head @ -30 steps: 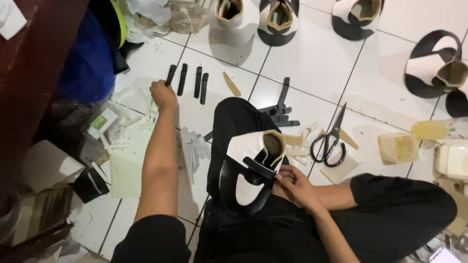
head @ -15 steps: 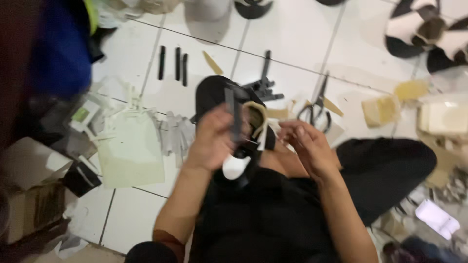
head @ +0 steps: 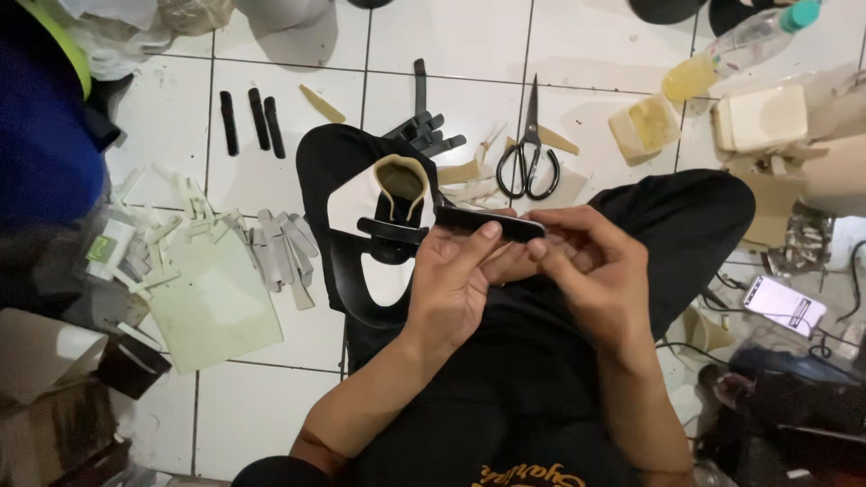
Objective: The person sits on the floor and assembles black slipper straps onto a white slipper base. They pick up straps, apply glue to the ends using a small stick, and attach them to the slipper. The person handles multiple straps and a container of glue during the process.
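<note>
I am sitting on the white tiled floor with both hands raised over my lap, and between them I hold a short black strap. My left hand pinches it near its left end, thumb on the top edge and fingers curled beneath. My right hand pinches the other end with its fingertips, the fingers bunched close together. The strap lies level between the two hands, nearly touching both thumbs.

Just beyond my left hand, resting on my knee, is a black and white sandal with a tan lining at its opening and a black band across it. The strap hangs just above its near edge; I cannot tell whether the two touch.

Further beyond my hands, on the floor, lies a pair of black-handled scissors, blades pointing away from me. Beside them, toward my left, is a small heap of black straps, and well off to my left three more black strips lie in a row. Left of my left forearm sits a pale green sheet with grey cut pieces scattered at its far edge. Far off to my right, a phone lies face up with its screen lit, and beyond it a tan foam block.
</note>
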